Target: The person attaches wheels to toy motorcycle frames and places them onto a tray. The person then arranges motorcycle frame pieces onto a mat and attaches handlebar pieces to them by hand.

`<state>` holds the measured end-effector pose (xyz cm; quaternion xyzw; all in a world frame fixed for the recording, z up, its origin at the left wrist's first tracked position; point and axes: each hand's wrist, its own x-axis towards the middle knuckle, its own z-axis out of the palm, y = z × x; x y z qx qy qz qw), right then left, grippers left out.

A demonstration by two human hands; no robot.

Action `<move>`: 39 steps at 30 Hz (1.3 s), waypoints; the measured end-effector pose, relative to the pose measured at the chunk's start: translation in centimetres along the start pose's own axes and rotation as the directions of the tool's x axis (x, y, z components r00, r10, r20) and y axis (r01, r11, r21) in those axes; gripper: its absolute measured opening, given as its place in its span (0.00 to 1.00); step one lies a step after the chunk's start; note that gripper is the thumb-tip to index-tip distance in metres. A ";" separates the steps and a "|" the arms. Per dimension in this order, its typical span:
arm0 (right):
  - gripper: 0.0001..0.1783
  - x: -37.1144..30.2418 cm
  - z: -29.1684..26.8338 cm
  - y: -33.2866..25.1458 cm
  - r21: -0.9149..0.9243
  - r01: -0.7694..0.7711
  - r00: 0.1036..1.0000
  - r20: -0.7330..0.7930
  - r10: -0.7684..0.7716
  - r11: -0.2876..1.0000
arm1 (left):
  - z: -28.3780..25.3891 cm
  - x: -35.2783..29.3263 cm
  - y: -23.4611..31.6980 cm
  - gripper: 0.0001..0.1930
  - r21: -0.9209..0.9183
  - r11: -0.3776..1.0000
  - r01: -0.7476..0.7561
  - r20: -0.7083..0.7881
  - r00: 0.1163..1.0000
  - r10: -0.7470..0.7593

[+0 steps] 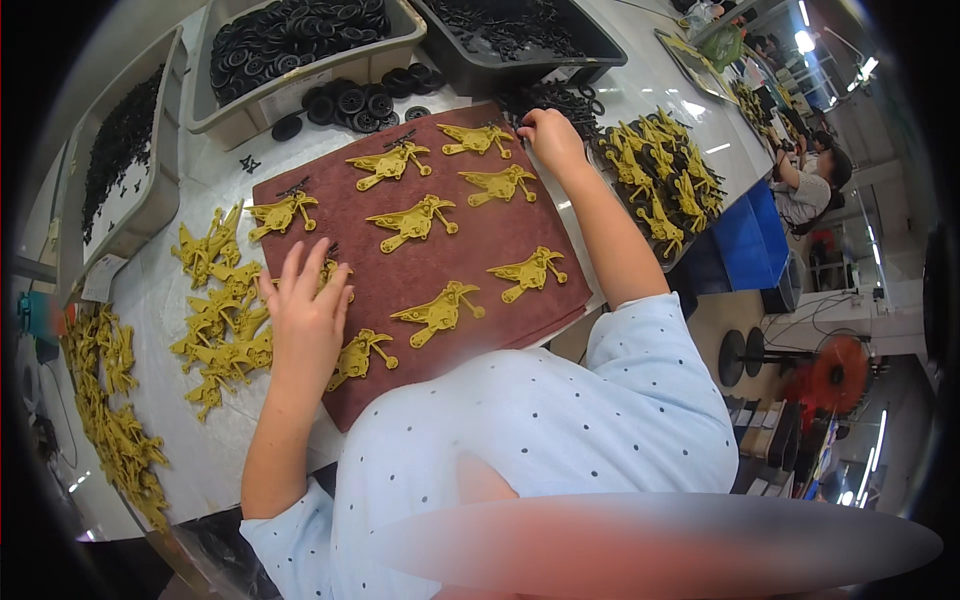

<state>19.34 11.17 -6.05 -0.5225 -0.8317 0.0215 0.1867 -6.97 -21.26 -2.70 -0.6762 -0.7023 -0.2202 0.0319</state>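
Note:
Several yellow plastic parts, flat and shaped like motorbike frames, lie spread in loose rows on a dark red cloth mat. My left hand is over the mat's left edge, fingers stretched and apart, partly covering one yellow part. Beyond the mat's far right corner, my right hand has thumb and fingers pinched together by a dark bit too small to make out. A yellow part with a thin black piece at its top lies just left of those fingertips. Similar black pieces sit on a few other yellow parts.
Loose yellow parts are heaped left of the mat. At the back stand a bin of black wheels, a dark bin and a left bin of small black parts. Yellow-and-black assemblies pile up at right, near a blue bin.

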 end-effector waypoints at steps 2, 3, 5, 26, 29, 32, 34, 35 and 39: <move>0.09 0.7 -0.2 0.2 0.025 -0.047 0.996 0.076 0.045 0.999 | -0.4 0.8 1.3 0.12 -0.048 0.996 -0.071 0.002 0.997 0.071; 0.10 1.1 -0.3 0.3 0.042 -0.099 0.984 0.155 0.091 0.994 | -0.3 1.1 1.8 0.12 -0.040 0.997 -0.059 0.002 0.998 0.059; 0.11 1.4 -0.3 1.0 0.078 -0.072 0.985 0.161 0.059 0.994 | 0.1 1.9 2.7 0.12 -0.124 0.979 -0.163 0.048 0.984 0.169; 0.10 -5.4 -2.3 -11.3 0.761 -0.364 0.709 0.600 -0.370 0.537 | 6.3 6.3 3.5 0.09 -0.077 0.951 -0.299 -0.043 0.954 0.296; 0.12 -5.6 -1.4 -12.2 0.669 -0.122 0.781 0.521 -0.345 0.734 | 6.0 5.9 3.7 0.10 -0.048 0.963 -0.265 -0.018 0.964 0.264; 0.14 -5.2 -1.2 -11.2 0.493 0.369 0.800 0.264 -0.539 0.788 | 5.9 5.8 3.6 0.11 -0.075 0.971 -0.227 0.032 0.973 0.230; 0.15 -4.8 -2.4 -11.2 0.476 0.280 0.761 0.419 -0.495 0.833 | 6.0 5.5 3.5 0.11 -0.087 0.972 -0.218 0.025 0.975 0.221; 0.15 -4.8 -2.3 -10.8 0.475 0.282 0.758 0.422 -0.497 0.833 | 6.0 5.5 3.6 0.12 -0.034 0.972 -0.232 0.004 0.973 0.233; 0.15 -3.8 -3.2 -11.0 0.393 0.271 0.706 0.540 -0.459 0.879 | 6.3 5.1 4.5 0.17 -0.065 0.964 -0.259 0.069 0.962 0.263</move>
